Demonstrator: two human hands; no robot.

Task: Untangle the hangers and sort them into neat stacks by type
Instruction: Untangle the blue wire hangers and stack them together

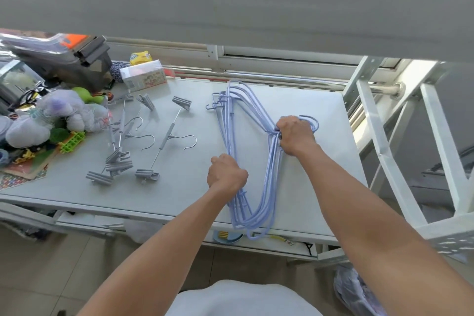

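A: Where the right hand (295, 134) curls over — fingers clamped round the necks of the blue hangers (252, 161), just below the bunched hooks.

B: And the left hand (227, 174)?

A: Fisted as well, gripping the straight bottom bars of the same bundle, knuckles up. Both closed on the one stack, well apart along it.

B: Position of the stack?

A: Flat on the pale table (320, 161), right of centre, hooks toward the right edge, one set of shoulder ends at the far side, the other reaching past the near edge. Roughly aligned, not perfectly — a few wires splayed at the near end.

B: Further out?

A: Left of centre, the grey clip hangers (123, 146): a loose overlapping cluster of several, exact count hard to tell. Just beside it, apart, a single clip hanger (166, 136), metal hook pointing right, a clip at each end.

B: Beyond those?

A: Clutter at the left edge: soft toys (51, 120), a green plastic piece (73, 141), a printed carton (143, 78) near the far left corner. White metal frame (384, 136) off the right side of the table.
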